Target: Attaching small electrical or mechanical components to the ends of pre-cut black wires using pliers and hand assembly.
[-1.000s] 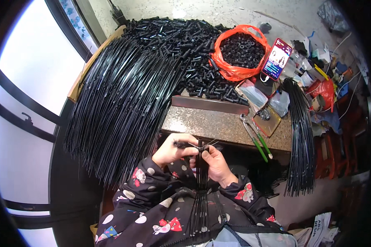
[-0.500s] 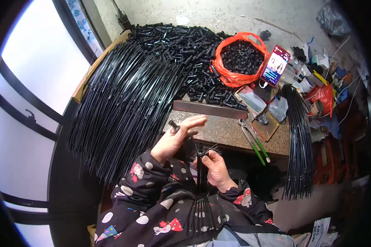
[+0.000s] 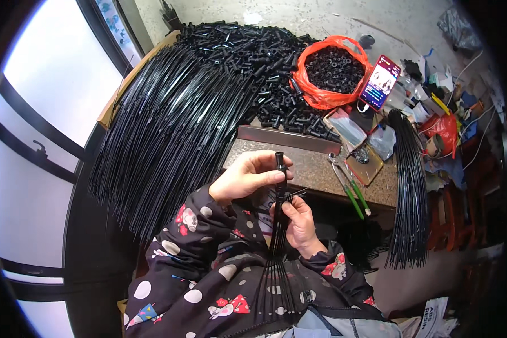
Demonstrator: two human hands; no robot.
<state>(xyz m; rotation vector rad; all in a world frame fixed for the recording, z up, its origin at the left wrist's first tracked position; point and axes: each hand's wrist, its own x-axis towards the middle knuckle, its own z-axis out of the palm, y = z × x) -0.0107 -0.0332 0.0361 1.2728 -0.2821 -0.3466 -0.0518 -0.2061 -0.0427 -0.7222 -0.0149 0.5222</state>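
My left hand (image 3: 243, 179) grips a black tubular plastic fitting (image 3: 280, 162) between thumb and fingers. The fitting stands upright, its lower end at the top of a bundle of thin black rods (image 3: 278, 242); whether the two are joined I cannot tell. Closed round the upper part of that bundle is my right hand (image 3: 301, 224), thumb on the near side. A few rod ends stick out sideways above the right thumb. Below the hands the rods fan out downward over my patterned clothing.
A large heap of black rods (image 3: 163, 135) covers the left, beside many loose black fittings (image 3: 236, 50). An orange bag (image 3: 321, 100) holds small black rings. Nearby are a phone (image 3: 381, 83), green-handled pliers (image 3: 349, 186), a metal bar (image 3: 287, 139) and another rod bundle (image 3: 408, 191).
My left hand has moved right and turned, bringing the black fitting from near its palm to the top of the rod bundle. The right hand keeps its grip.
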